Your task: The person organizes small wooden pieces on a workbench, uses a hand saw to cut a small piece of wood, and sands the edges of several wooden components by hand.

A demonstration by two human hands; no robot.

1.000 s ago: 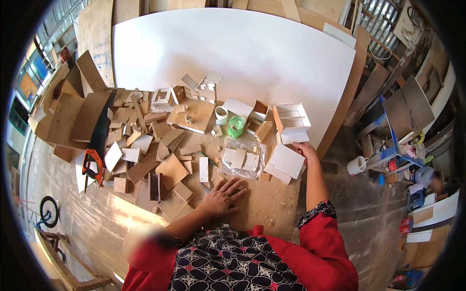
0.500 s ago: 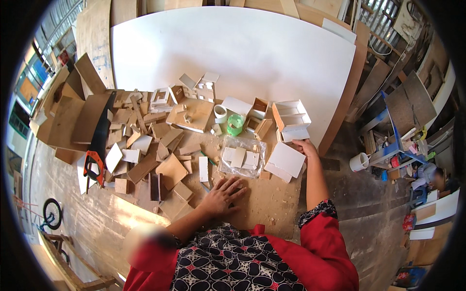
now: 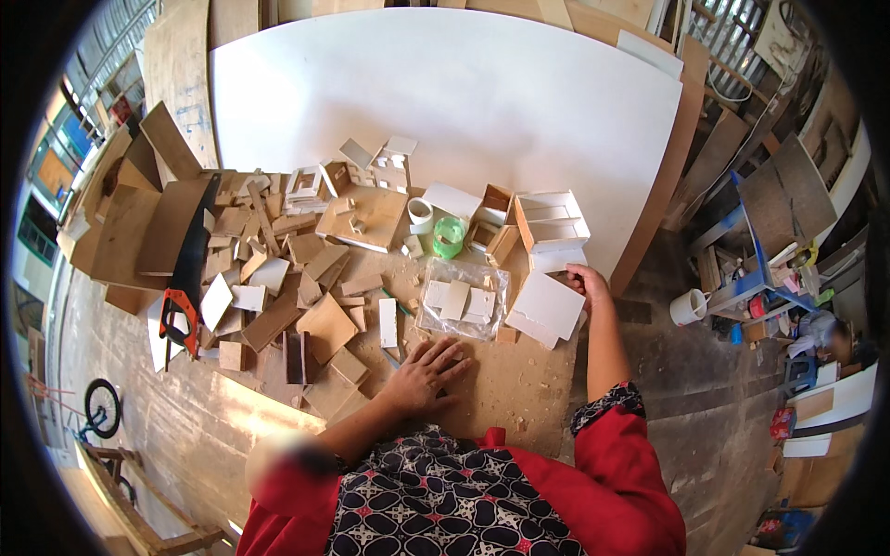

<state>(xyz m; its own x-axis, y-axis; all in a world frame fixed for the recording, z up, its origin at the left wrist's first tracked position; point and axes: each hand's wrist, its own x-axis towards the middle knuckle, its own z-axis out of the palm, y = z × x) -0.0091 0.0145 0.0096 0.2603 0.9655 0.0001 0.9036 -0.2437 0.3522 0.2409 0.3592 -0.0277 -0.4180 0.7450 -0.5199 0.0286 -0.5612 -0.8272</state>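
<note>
My left hand (image 3: 423, 378) lies open, fingers spread, on the worktop (image 3: 491, 398), below a narrow white piece (image 3: 387, 322). My right hand (image 3: 584, 282) has curled fingers at the top right corner of stacked white boards (image 3: 542, 310), just under a white-faced open box (image 3: 552, 221); what is between the fingertips is unclear. Between my hands lie white and pale pieces in clear plastic (image 3: 462, 301). Behind them stand a green cup (image 3: 449, 238), a white cylinder (image 3: 420, 214) and small wooden model parts (image 3: 366, 215).
Many wood offcuts (image 3: 269, 278) fill the left side, with an orange-handled saw (image 3: 178, 320) and leaning boards (image 3: 167, 227). A large white panel (image 3: 445, 93) stands behind. A bucket (image 3: 687, 308), a cluttered stand and a partly visible person (image 3: 816, 334) are at right, a bicycle wheel (image 3: 102, 408) at lower left.
My right hand's fingers have shifted slightly right and up along the white pieces. My left hand stays in place; the whole view has shifted a little.
</note>
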